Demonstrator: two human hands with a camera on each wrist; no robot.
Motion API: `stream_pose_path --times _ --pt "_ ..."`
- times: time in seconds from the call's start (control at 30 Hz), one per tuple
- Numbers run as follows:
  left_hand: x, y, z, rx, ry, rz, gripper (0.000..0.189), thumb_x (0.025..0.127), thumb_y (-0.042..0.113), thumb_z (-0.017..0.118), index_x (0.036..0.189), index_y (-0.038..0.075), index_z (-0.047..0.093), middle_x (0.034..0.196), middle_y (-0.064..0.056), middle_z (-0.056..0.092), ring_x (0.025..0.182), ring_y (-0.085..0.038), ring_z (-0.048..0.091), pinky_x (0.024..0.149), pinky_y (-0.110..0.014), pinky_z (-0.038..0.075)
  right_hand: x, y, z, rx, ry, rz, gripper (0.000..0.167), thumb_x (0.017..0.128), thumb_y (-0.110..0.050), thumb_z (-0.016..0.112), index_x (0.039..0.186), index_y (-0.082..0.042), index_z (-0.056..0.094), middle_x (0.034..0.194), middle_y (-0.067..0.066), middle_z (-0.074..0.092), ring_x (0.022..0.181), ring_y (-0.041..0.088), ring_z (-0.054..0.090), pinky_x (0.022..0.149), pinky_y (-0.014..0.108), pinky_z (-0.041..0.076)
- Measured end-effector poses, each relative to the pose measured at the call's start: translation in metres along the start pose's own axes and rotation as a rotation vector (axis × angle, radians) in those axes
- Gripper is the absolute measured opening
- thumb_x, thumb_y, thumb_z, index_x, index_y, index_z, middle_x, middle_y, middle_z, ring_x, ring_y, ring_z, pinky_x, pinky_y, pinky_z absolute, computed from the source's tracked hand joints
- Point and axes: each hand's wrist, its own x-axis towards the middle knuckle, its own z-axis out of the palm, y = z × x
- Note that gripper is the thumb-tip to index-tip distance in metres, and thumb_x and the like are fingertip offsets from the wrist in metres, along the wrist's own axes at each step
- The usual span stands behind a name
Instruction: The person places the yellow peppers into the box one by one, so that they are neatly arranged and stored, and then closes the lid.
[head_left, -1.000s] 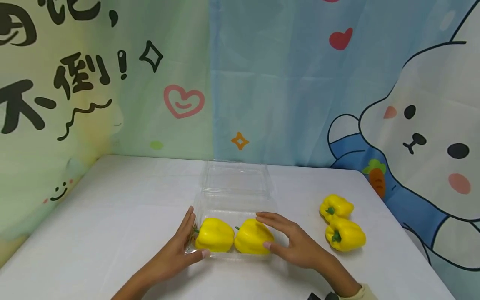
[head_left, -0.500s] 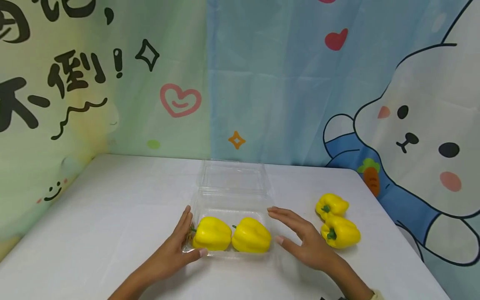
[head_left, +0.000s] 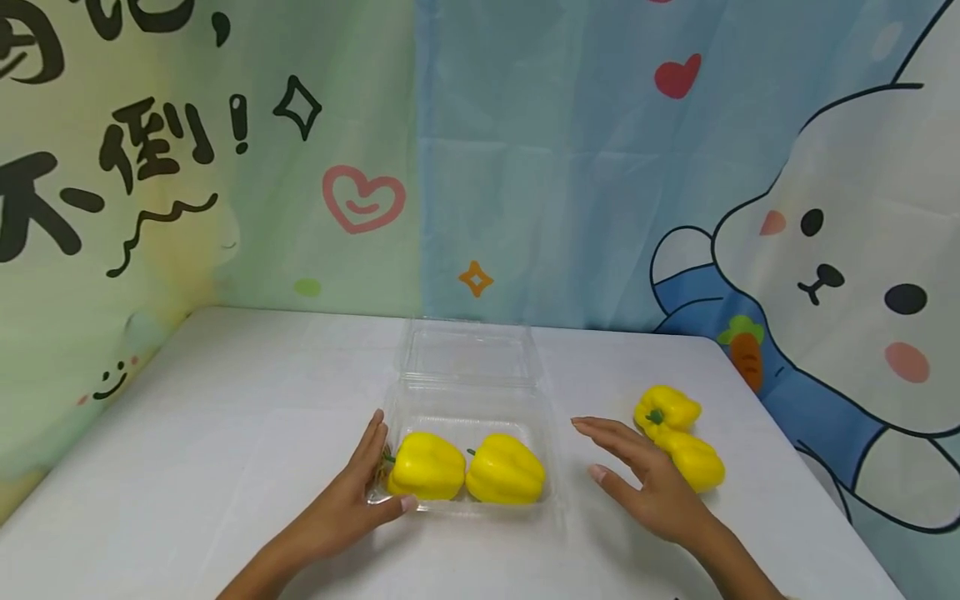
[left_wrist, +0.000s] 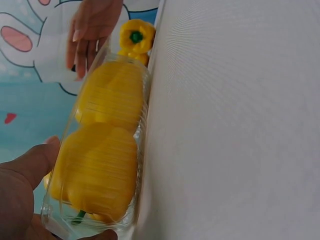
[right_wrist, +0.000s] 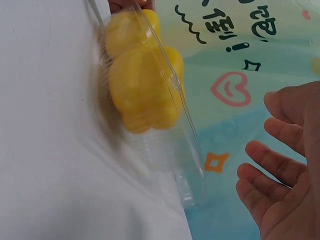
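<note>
A clear plastic clamshell box (head_left: 480,421) lies with its lid (head_left: 471,354) folded back on the white table. Side by side in its front half are a left yellow bell pepper (head_left: 427,467) and a right yellow bell pepper (head_left: 506,468). My left hand (head_left: 348,500) holds the box's front left corner, thumb at the front rim and fingers along the left wall. Holding nothing, my right hand (head_left: 652,483) hovers right of the box with fingers spread loosely. Behind it are two more yellow bell peppers, a far one (head_left: 667,408) and a near one (head_left: 697,462), partly covered by the hand.
The white table (head_left: 247,400) extends on both sides of the box. A printed cloth backdrop (head_left: 525,167) with hearts, lettering and a cartoon rabbit hangs behind it. The table's right edge runs just beyond the loose peppers.
My right hand has let go of the right pepper in the box and moved right, toward the loose peppers. My left hand stays at the box's corner.
</note>
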Motion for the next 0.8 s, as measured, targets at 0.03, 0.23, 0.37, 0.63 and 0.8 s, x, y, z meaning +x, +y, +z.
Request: stream_pose_path --times 0.03,0.23,0.37,0.63,0.8 --pt "0.0 0.0 0.0 0.002 0.0 0.001 0.105 0.087 0.039 0.073 0.156 0.01 -0.001 0.158 0.012 -0.017 0.146 -0.021 -0.004 0.113 -0.045 0.017 -0.001 0.001 -0.001 -0.007 0.011 0.004 0.047 0.095 0.0 0.061 0.14 -0.012 0.053 0.14 0.001 0.052 0.128 0.011 0.046 0.1 0.019 0.038" --pt "0.001 0.001 -0.001 0.022 0.004 -0.007 0.105 0.087 0.039 0.073 0.156 0.009 -0.001 0.158 0.012 -0.017 0.146 -0.02 -0.005 0.114 -0.046 0.016 -0.009 0.005 -0.004 -0.006 0.043 0.01 0.048 0.094 0.004 0.06 0.139 -0.01 0.053 0.138 0.005 0.053 0.127 0.007 0.046 0.1 0.016 0.037" --pt "0.0 0.002 -0.001 0.023 0.004 -0.005 0.105 0.088 0.038 0.073 0.156 0.009 -0.001 0.159 0.01 -0.018 0.146 -0.02 -0.005 0.114 -0.045 0.017 -0.015 0.008 -0.006 -0.02 0.074 0.017 0.048 0.092 0.006 0.061 0.138 -0.009 0.055 0.137 0.007 0.054 0.127 0.005 0.045 0.1 0.014 0.037" --pt "0.0 0.002 -0.001 0.01 0.0 0.017 0.105 0.087 0.037 0.074 0.156 0.008 0.001 0.16 0.005 -0.016 0.146 -0.025 -0.003 0.113 -0.045 0.016 -0.027 0.009 -0.017 -0.143 0.142 0.088 0.048 0.091 0.001 0.066 0.136 -0.012 0.057 0.134 0.005 0.056 0.122 -0.002 0.047 0.093 0.012 0.041" --pt "-0.001 0.002 -0.001 0.005 0.001 0.027 0.104 0.087 0.037 0.074 0.156 0.008 0.002 0.16 0.004 -0.016 0.146 -0.025 -0.004 0.113 -0.044 0.015 -0.031 0.012 -0.026 -0.204 0.172 0.104 0.055 0.086 0.007 0.069 0.136 -0.013 0.058 0.134 0.008 0.056 0.122 -0.004 0.045 0.095 0.008 0.037"
